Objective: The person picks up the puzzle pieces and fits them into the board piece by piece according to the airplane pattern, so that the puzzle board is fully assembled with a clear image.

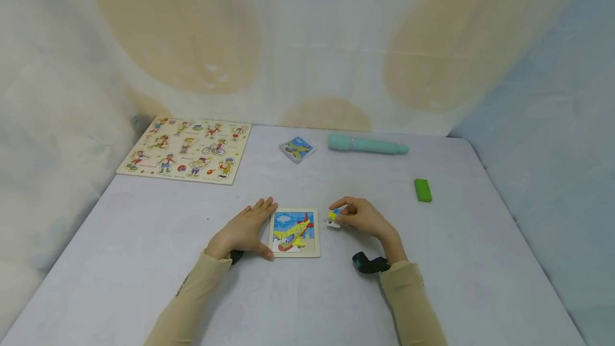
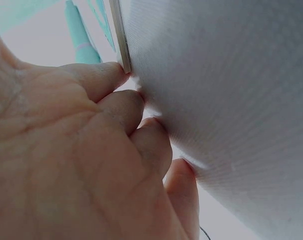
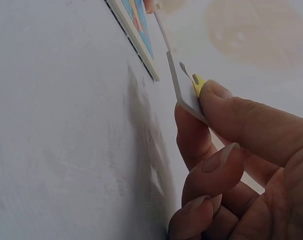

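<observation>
A small square jigsaw puzzle of a yellow airplane lies on the table in a wooden tray (image 1: pixel 317 235). Its lower right corner shows bare wood. My left hand (image 1: pixel 244 233) rests with spread fingers along the tray's left side. In the left wrist view a finger (image 2: pixel 104 80) touches the tray's edge (image 2: pixel 122 55). Just right of the tray, my right hand (image 1: pixel 366 219) pinches a white, yellow and blue puzzle piece (image 1: pixel 332 220) between thumb and fingers. The right wrist view shows this piece (image 3: pixel 184 89) raised off the table, tilted, its printed face partly under the thumb.
At the back left lies a large wooden board (image 1: pixel 192 149) with sports figures. A small airplane picture card (image 1: pixel 297 149) and a mint-green tube shaped like a thick pen (image 1: pixel 367 144) lie at the back. A green block (image 1: pixel 423 190) sits to the right.
</observation>
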The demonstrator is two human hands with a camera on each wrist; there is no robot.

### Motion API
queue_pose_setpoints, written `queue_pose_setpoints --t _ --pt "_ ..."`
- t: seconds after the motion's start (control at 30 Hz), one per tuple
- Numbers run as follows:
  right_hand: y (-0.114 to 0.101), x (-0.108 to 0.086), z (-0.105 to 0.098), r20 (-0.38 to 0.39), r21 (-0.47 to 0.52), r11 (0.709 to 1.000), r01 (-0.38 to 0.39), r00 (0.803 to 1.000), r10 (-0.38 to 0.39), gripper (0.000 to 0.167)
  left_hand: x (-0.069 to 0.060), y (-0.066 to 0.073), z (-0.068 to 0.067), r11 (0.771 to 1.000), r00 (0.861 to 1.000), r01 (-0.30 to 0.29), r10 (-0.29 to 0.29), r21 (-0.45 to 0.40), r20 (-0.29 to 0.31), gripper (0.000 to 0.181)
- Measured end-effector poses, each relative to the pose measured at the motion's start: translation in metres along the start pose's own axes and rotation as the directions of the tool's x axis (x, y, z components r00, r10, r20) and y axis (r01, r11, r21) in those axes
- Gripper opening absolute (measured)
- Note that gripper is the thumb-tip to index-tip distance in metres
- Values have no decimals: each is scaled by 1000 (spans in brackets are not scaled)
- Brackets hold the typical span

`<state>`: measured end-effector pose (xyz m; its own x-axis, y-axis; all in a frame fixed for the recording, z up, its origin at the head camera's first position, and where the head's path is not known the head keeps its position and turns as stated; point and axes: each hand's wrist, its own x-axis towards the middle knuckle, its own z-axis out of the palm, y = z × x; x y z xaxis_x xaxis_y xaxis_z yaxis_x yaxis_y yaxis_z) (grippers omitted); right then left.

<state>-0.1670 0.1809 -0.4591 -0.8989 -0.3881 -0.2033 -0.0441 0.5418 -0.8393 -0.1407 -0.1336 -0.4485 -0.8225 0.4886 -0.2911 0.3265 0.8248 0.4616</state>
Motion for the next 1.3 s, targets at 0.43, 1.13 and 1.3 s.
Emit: queue_pose_setpoints --t 0.43,1.13,1.3 --pt "-9 2 11 28 1 1000 0 1000 0 24 2 -2 1 1000 1000 8 -8 2 -13 119" --pt "-19 5 32 95 30 999 34 995 -36 37 1 0 3 999 1000 9 -10 -33 -21 118" --pt "-20 6 35 98 52 999 8 995 -13 42 2 -1 2 1000 1000 22 -22 -19 -9 118"
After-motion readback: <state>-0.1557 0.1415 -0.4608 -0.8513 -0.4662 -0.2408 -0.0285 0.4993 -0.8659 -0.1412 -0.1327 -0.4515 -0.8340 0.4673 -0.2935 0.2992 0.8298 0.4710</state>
